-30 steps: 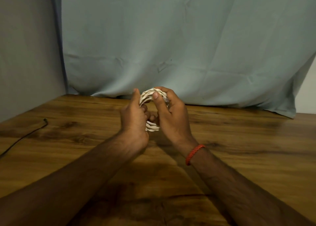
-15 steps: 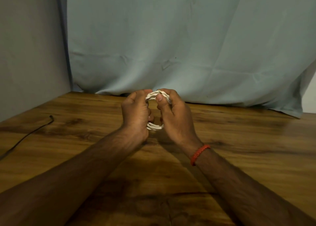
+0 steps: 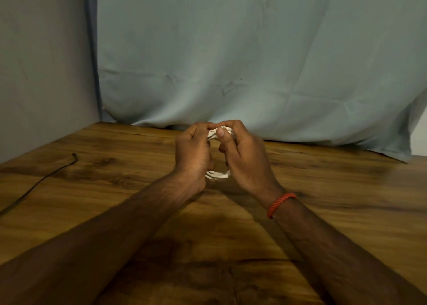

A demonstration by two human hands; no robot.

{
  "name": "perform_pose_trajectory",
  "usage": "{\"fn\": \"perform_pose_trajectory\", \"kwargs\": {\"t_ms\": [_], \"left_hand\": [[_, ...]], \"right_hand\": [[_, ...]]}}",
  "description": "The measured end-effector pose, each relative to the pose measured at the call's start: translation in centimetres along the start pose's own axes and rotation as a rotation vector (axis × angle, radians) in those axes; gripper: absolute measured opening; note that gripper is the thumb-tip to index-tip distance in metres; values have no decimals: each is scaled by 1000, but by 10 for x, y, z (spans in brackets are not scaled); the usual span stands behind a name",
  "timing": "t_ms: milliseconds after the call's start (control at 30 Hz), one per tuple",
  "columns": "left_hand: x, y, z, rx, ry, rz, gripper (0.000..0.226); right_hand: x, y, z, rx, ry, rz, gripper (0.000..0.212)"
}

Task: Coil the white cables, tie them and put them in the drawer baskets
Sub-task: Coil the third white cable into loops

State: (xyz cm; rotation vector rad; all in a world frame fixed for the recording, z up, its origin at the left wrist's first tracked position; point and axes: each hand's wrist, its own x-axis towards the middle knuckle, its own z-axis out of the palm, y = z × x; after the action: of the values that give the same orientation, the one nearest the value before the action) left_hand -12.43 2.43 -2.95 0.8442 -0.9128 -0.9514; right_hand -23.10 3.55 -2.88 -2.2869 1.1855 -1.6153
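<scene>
- The wooden table lies under our 2 forearms, with a grey cloth hanging beyond the fingertips.
- A thin black wire trails well off to the left of our fingers.
- Our left hand and right hand are both curled shut around the white cable, coiled, held between the palms above the table.
- No drawer basket is in view.
- We judge the tie unfinished: if either thumb eases off, the loops could spring apart and the coil would need redoing.

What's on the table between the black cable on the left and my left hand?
Nothing: in the head view, bare wood runs from the black cable to the left hand.
</scene>
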Motion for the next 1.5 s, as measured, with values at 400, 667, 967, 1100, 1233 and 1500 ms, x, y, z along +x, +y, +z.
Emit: {"fn": "perform_pose_trajectory", "kwargs": {"t_ms": [400, 667, 967, 1100, 1233, 1500], "left_hand": [[0, -7, -2, -42, -244, -137, 47], [11, 8, -12, 111, -493, -21, 42], [15, 11, -19, 437, -757, 30, 55], [16, 9, -19, 465, -753, 13, 54], [16, 11, -21, 490, -761, -31, 58], [10, 12, -20, 345, -731, -103, 56]], "right_hand": [[10, 5, -14, -89, -106, 54, 31], [15, 1, -32, -71, -396, -37, 25], [18, 8, -43, -49, -340, 25, 41], [16, 11, -40, -26, -272, 55, 45], [14, 12, -38, -79, -251, 43, 52], [14, 10, -38, 9, -160, -35, 48]]}}
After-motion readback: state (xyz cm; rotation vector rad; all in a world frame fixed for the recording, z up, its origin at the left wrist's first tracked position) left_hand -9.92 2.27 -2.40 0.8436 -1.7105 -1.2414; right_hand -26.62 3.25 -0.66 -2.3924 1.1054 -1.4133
